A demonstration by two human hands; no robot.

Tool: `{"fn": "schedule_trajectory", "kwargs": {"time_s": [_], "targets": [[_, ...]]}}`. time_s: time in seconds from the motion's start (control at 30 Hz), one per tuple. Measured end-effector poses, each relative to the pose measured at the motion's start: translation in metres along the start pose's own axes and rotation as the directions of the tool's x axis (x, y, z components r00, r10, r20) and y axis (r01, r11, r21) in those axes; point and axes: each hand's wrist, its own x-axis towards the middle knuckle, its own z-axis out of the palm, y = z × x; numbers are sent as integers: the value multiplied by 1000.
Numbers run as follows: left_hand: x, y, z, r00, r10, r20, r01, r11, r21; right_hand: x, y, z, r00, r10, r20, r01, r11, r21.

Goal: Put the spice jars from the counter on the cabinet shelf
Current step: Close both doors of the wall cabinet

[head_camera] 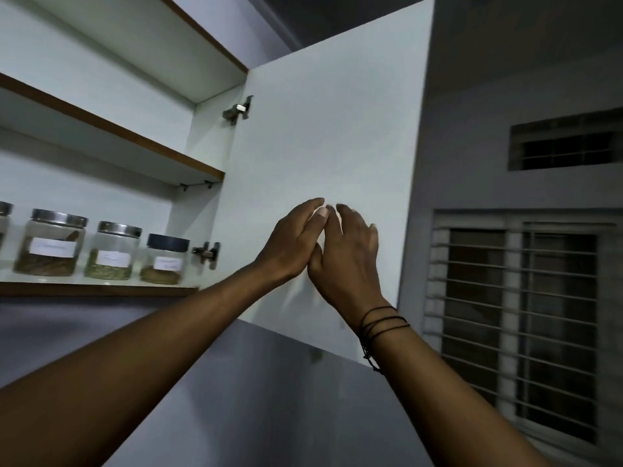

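Three glass spice jars stand in a row on the lowest cabinet shelf (101, 288): a steel-lidded jar (50, 242), a second steel-lidded jar (113, 251) and a black-lidded jar (165, 260), each with a white label. Part of another jar (4, 214) shows at the left edge. My left hand (290, 242) and my right hand (347, 261) are raised together in front of the open white cabinet door (330, 136), fingers straight, palms near each other and touching. Neither hand holds a jar.
The cabinet's upper shelf (111, 129) shows nothing on it. Two door hinges (237, 109) (207, 252) sit at the cabinet's right side. To the right are a barred window (519, 318) and a small vent (566, 143) in the wall.
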Motion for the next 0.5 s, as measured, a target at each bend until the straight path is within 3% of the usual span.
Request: {"fn": "schedule_trajectory", "kwargs": {"time_s": [0.17, 0.33, 0.5], "targets": [[0, 31, 52, 994, 93, 54, -92, 996, -6, -16, 44, -32, 994, 91, -61, -96, 991, -92], [1, 44, 79, 995, 54, 80, -57, 998, 37, -18, 68, -39, 983, 158, 94, -175, 962, 211], [4, 49, 83, 990, 29, 141, -50, 988, 149, -18, 73, -37, 976, 164, 143, -208, 897, 390]]}}
